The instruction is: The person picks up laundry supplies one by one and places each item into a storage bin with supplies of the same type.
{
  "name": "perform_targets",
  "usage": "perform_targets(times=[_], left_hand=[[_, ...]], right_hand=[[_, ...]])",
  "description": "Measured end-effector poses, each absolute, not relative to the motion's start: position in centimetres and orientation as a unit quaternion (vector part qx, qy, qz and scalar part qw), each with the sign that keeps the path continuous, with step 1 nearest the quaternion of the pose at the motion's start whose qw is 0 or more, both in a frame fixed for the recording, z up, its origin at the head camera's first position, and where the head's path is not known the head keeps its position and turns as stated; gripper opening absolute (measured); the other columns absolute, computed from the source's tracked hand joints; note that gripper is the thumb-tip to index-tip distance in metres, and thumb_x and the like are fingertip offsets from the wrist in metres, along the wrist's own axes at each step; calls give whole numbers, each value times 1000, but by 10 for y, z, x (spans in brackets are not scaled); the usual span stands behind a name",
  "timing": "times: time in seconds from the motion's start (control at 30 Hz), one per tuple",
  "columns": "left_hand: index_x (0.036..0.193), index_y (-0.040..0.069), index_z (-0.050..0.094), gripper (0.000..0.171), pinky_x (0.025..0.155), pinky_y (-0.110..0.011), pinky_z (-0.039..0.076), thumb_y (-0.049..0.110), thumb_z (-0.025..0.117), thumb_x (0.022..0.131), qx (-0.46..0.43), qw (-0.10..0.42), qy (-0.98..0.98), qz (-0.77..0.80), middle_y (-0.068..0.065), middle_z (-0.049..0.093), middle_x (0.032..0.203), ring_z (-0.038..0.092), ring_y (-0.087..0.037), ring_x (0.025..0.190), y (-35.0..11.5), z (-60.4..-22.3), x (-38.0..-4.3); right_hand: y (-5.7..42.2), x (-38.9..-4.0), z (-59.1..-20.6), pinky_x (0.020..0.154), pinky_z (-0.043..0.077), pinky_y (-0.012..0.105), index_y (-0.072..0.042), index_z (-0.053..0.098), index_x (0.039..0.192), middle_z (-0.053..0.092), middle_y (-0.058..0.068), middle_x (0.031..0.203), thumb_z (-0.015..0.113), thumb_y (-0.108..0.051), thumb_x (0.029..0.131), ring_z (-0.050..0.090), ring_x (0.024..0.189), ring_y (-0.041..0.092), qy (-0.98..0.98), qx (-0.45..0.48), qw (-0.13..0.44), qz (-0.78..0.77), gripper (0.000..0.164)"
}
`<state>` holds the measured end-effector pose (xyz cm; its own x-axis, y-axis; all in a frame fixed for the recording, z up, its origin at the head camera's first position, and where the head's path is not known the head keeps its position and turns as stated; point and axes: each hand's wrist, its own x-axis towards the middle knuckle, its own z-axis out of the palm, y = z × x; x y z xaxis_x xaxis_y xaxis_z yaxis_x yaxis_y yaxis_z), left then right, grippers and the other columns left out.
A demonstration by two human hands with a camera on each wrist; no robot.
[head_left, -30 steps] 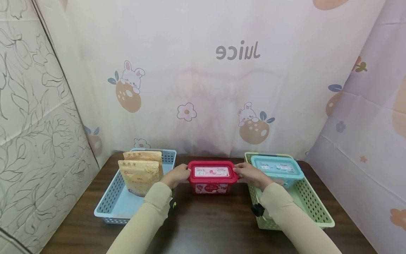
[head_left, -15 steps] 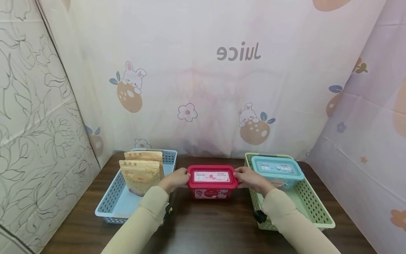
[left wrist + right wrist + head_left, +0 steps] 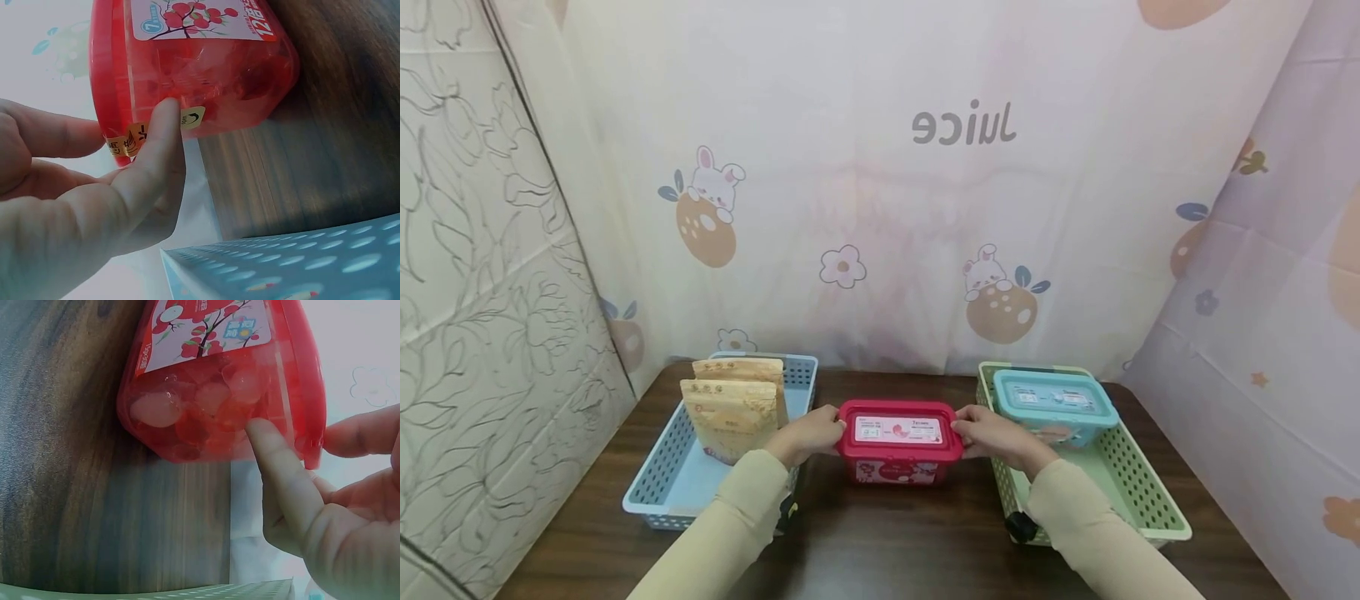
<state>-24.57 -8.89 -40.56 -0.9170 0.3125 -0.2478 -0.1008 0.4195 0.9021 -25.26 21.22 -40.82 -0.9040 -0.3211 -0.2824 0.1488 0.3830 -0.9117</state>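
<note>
A red lidded laundry pod box point(image 3: 898, 429) stands between the two baskets in the head view. Its wall is see-through, and rounded pods point(image 3: 156, 409) show inside in the right wrist view. My left hand point(image 3: 810, 433) grips its left end: the thumb lies on the side wall and the fingers are at the lid's rim. At the opposite end my right hand point(image 3: 997, 435) holds it the same way, thumb on the wall below the lid. The box's base appears to rest on the dark table point(image 3: 880, 546). The far side of the box is hidden.
A light blue basket point(image 3: 658, 467) on the left holds two yellow pouches point(image 3: 733, 417) standing upright. On the right, a green basket point(image 3: 1138, 475) holds a turquoise lidded box point(image 3: 1056, 400) at its back. A printed curtain point(image 3: 880, 208) hangs behind the table.
The red box has come toward me across the table, with both hands keeping their hold on its ends. The baskets and what they hold stay put.
</note>
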Motion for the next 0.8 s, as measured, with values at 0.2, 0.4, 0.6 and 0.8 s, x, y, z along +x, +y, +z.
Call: perform_targets(times=[0.2,0.4,0.6,0.8], left_hand=[[126,-14,50,30,92,-52,54,5,44,103,74,202,817,535,-18,63,109,67,-29,97,-92,-403,-240],[124,-13,51,28,90,-50,55,5,46,103,69,195,825,526,-17,62,106,66,-27,95,-91,-404,-237],[122,-13,54,27,89,-51,56,4,47,103,76,196,822,529,-17,64,105,67,-28,94,-92,-404,-237],[129,-16,48,35,87,-49,57,3,51,100,60,208,805,552,-20,61,112,66,-32,98,-98,-404,-238]], right_hand=[[212,-247,-409,87,57,47,15,41,127,56,23,112,46,-10,104,62,94,27,804,-60,219,-550,34],[213,-243,-408,86,57,48,15,41,126,56,23,111,46,-10,104,63,92,26,809,-64,216,-544,34],[215,-244,-409,85,57,49,15,41,126,57,22,109,46,-11,104,64,90,25,808,-74,219,-541,34],[214,-245,-409,78,60,48,12,42,127,58,21,104,46,-11,104,64,83,26,809,-69,226,-538,33]])
